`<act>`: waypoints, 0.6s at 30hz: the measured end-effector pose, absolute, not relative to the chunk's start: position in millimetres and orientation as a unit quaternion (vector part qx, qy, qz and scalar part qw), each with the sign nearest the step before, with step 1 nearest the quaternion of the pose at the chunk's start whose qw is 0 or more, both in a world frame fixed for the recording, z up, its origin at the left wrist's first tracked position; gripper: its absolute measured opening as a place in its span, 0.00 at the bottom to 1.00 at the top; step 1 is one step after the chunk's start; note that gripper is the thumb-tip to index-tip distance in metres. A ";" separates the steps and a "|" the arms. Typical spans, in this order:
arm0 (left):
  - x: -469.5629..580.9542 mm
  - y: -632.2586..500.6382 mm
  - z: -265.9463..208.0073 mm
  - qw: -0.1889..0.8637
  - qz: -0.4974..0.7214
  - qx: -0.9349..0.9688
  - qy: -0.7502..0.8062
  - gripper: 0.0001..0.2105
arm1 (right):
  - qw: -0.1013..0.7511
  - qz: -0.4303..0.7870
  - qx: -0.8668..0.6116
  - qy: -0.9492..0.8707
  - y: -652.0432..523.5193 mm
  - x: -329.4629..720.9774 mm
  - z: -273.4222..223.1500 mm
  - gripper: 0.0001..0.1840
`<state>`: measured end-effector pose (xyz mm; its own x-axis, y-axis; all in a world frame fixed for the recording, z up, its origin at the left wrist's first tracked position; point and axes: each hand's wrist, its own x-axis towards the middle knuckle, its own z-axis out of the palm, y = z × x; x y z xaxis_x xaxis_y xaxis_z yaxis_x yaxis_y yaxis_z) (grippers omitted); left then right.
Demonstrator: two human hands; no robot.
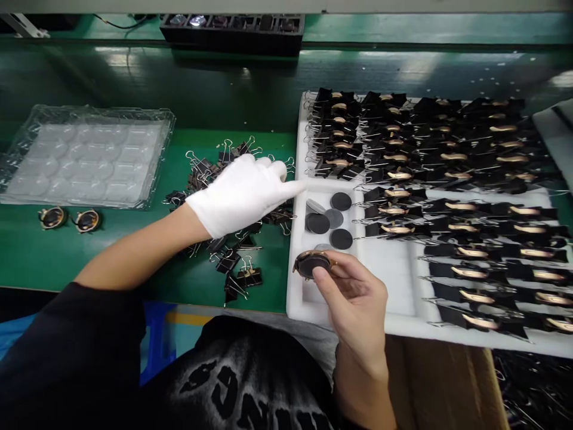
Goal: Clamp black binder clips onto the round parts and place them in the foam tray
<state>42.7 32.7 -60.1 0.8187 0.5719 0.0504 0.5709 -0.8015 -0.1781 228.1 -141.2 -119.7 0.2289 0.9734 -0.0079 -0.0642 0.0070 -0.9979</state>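
My right hand [353, 292] pinches a round watch case [312, 264] with a dark flat disc on its face, thumb on the front and fingers behind. It is held above the near left part of a white foam tray [295, 298]. My left hand [246, 191], in a white glove, reaches over a heap of black binder clips [228, 260]. Its thumb stretches out to the right, apart from the curled fingers, whose tips are partly hidden. Several loose dark discs [341, 239] lie in the tray's left compartment, just beyond the watch case.
Rows of binder clips [470, 272] clamped on gold-edged pieces fill much of the tray. Two more watch cases [87, 221] lie at left, before a clear plastic tray [89, 158]. A black compartment box [233, 36] stands at the back. More dark clips [537, 388] show at lower right.
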 end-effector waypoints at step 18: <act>37.8 51.2 -72.7 0.114 -0.050 -0.951 -0.283 0.15 | 0.549 0.468 -0.512 -0.466 -140.6 226.1 -120.7 0.07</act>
<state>37.8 51.2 -72.7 0.8343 0.5279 0.1588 0.5504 -0.8134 -0.1880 226.1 -140.6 -120.7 0.1273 0.9913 0.0323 -0.0378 0.0373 -0.9986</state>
